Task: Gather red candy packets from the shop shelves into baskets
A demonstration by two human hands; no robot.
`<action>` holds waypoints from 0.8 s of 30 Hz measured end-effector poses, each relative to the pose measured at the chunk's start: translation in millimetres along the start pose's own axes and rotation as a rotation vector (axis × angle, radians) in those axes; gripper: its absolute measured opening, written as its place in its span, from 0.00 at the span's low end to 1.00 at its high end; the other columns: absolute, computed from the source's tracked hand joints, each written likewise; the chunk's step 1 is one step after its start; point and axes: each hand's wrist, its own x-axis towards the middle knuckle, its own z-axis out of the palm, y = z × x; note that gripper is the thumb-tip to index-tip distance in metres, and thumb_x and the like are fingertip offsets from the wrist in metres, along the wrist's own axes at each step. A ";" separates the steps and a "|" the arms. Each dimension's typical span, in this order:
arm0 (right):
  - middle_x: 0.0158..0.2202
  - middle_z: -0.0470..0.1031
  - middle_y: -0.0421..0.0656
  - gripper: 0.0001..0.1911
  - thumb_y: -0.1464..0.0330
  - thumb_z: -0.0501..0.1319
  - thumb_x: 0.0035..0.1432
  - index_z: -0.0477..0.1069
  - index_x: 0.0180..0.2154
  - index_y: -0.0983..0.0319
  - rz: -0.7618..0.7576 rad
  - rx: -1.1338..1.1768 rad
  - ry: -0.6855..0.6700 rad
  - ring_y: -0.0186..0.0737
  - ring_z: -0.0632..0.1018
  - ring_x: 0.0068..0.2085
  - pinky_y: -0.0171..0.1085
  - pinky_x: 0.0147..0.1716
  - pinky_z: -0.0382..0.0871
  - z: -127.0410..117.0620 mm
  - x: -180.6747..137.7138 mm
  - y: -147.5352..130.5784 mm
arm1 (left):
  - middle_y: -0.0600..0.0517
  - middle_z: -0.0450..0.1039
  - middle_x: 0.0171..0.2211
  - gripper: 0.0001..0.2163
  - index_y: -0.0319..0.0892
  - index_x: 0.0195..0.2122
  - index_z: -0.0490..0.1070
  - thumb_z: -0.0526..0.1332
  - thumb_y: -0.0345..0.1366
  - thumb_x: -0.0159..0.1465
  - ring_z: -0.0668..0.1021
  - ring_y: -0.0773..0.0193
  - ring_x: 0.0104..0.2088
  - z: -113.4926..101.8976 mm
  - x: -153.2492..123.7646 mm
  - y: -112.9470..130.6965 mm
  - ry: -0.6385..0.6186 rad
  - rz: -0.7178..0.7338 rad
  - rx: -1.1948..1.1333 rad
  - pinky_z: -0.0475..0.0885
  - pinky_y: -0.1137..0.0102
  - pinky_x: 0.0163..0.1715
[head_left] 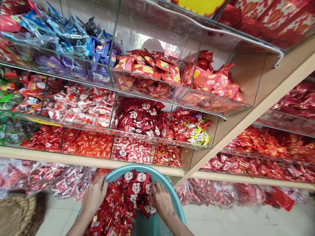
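A turquoise plastic basket [178, 211] stands below the shelves, in front of me. Small shiny red wrapped candies [110, 216] are heaped along its left side. Darker red candy packets with white labels [137, 186] lie at its far side. My left hand [95, 193] is closed over the basket's left rim, beside the heap; its fingertips are partly hidden. Inside the right rim, my right hand [161, 200] has its bent fingers closed on the edge of the dark red packets. The basket's bottom shows between the candies and my right forearm.
Clear-fronted shelf bins [141, 116] hold many wrapped candies. A slanting wooden post [258, 101] divides the shelving. Bagged candies [211, 192] lie under the lowest shelf. A woven basket [5, 215] sits at lower left on the tiled floor [235, 231].
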 end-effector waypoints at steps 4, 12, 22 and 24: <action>0.42 0.68 0.46 0.16 0.69 0.56 0.54 0.63 0.47 0.59 -0.037 -0.022 -0.029 0.44 0.71 0.43 0.37 0.37 0.66 -4.2 3.6 2.3 | 0.50 0.75 0.38 0.14 0.43 0.44 0.67 0.47 0.37 0.62 0.77 0.62 0.32 -0.1 -0.2 -0.4 0.010 0.010 0.011 0.68 0.71 0.32; 0.39 0.70 0.49 0.15 0.64 0.57 0.52 0.67 0.41 0.65 -0.190 -0.095 -0.041 0.46 0.72 0.39 0.40 0.35 0.65 -10.0 14.6 10.7 | 0.50 0.75 0.39 0.14 0.43 0.43 0.68 0.46 0.37 0.62 0.77 0.62 0.33 -1.9 -0.1 1.2 0.019 0.022 -0.024 0.69 0.70 0.32; 0.34 0.72 0.50 0.17 0.59 0.55 0.52 0.69 0.35 0.66 -0.217 -0.089 -0.081 0.43 0.74 0.33 0.37 0.30 0.64 -39.9 0.2 22.8 | 0.49 0.74 0.42 0.15 0.42 0.44 0.67 0.45 0.38 0.62 0.77 0.61 0.36 1.3 0.5 -1.5 0.017 0.015 -0.004 0.70 0.70 0.34; 0.33 0.72 0.52 0.17 0.60 0.55 0.52 0.70 0.34 0.67 -0.179 -0.113 -0.129 0.42 0.74 0.31 0.36 0.28 0.64 -43.8 -6.0 25.8 | 0.49 0.74 0.42 0.15 0.42 0.44 0.67 0.45 0.38 0.62 0.77 0.61 0.36 0.5 0.3 -0.5 0.005 0.008 -0.005 0.70 0.70 0.33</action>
